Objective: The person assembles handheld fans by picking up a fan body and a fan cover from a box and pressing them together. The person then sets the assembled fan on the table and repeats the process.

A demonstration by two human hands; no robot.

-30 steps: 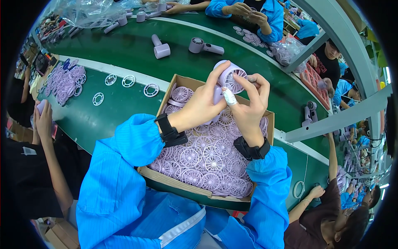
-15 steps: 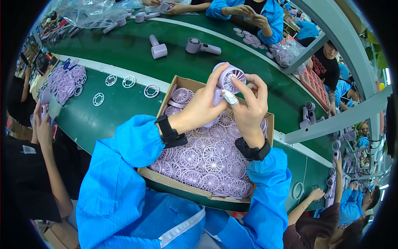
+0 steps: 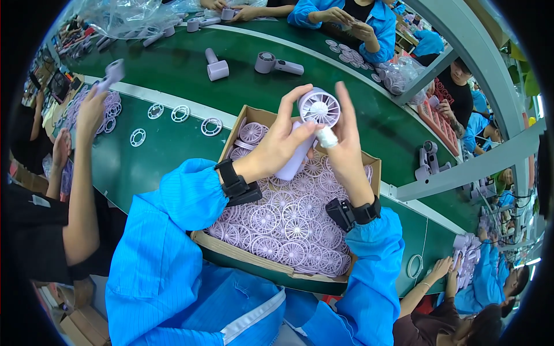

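Observation:
A lilac handheld fan (image 3: 319,109) is gripped in my left hand (image 3: 271,151), its round grilled head up and its handle slanting down to the left. The fingers of that hand curl round the head's left side, with the thumb across the front below the grille. My right hand (image 3: 347,135) stands on the right of the fan head, fingers stretched upward. Its thumb, wrapped in white at the tip, is by the base of the head. Below both hands, many lilac round fan grilles (image 3: 283,222) fill an open cardboard box (image 3: 377,176).
Beyond the box runs a green conveyor belt (image 3: 173,60), bearing lilac fans (image 3: 217,70). Several pale rings (image 3: 180,106) lie left of the box. At left a co-worker's hand (image 3: 92,109) raises another fan. A grey metal frame (image 3: 479,161) crosses the right side.
My right fingers have straightened away from the grille. The fan now shows its face more squarely, with more of its handle visible. At left, a co-worker's hand has risen with a fan.

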